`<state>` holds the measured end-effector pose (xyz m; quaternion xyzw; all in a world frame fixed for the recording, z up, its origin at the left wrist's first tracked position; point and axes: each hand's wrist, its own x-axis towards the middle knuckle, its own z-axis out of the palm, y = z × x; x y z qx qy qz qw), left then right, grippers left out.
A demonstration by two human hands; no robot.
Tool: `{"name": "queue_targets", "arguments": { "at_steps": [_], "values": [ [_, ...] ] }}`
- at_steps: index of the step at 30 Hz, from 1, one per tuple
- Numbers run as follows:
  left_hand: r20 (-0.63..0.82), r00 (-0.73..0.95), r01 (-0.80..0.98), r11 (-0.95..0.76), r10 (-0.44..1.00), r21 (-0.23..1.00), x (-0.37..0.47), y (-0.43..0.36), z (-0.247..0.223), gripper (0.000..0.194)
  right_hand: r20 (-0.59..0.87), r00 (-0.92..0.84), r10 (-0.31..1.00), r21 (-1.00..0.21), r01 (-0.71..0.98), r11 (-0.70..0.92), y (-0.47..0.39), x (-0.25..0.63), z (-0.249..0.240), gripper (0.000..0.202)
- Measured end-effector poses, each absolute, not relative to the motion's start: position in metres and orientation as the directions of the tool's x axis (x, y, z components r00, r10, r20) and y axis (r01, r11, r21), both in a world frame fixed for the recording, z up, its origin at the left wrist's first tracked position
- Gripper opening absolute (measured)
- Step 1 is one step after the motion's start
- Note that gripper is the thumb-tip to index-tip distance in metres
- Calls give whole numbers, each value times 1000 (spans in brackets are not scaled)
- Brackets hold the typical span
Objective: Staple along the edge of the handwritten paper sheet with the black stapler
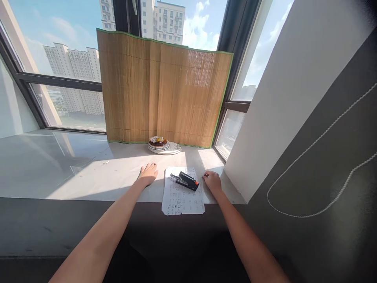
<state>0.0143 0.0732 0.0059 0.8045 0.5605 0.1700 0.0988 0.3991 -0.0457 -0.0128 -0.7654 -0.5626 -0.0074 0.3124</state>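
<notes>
My left hand (149, 174) lies flat on the white windowsill (118, 179), fingers stretched out, left of the paper. A written sheet of paper (176, 202) lies between my hands, its near end jutting over the sill's front edge. On the paper rests a black stapler (188, 181) with an orange-red end and a silvery metal part at its left; neither hand touches it. Beside the paper's right edge, my right hand (213, 181) rests on the sill with its fingers curled closed. Something small and dark shows at its fingertips, too small to name.
A stack of plates (163, 147) stands at the back of the sill, before a bamboo mat (167, 94) leaning on the window. A white slanted wall (282, 78) bounds the right side, where a beaded cord (306, 216) hangs in a loop.
</notes>
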Motion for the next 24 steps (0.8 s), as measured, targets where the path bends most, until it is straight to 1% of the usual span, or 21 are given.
{"name": "queue_targets", "arguments": {
  "at_steps": [2, 4, 7, 12, 16, 18, 21, 24],
  "values": [
    [184, 287, 887, -333, 940, 319, 16, 69, 3, 51, 320, 414, 852, -503, 836, -218, -32, 398, -8, 10],
    [235, 277, 896, -339, 932, 285, 16, 60, -2, 48, 297, 448, 844, -527, 814, -246, -16, 397, -3, 12],
    [300, 285, 895, -365, 910, 257, 15, 47, -7, 46, 297, 412, 862, -507, 832, -223, 6, 398, 3, 4],
    [386, 298, 876, -411, 873, 254, 12, 39, -3, 32, 320, 413, 853, -506, 835, -215, 22, 399, 0, 7],
    [389, 341, 839, -464, 856, 285, 12, 40, 2, 26, 411, 412, 813, -535, 831, -151, 20, 401, -5, 10],
    [388, 356, 833, -477, 850, 280, 12, 42, 1, 25, 444, 467, 765, -585, 797, -146, 16, 405, -7, 18],
    [407, 369, 834, -491, 836, 253, 10, 45, -4, 30, 387, 554, 737, -650, 731, -208, 6, 413, -8, 29],
    [401, 360, 848, -474, 842, 235, 8, 47, -6, 30, 347, 524, 778, -654, 729, -199, -5, 416, -10, 29]
  ]
}}
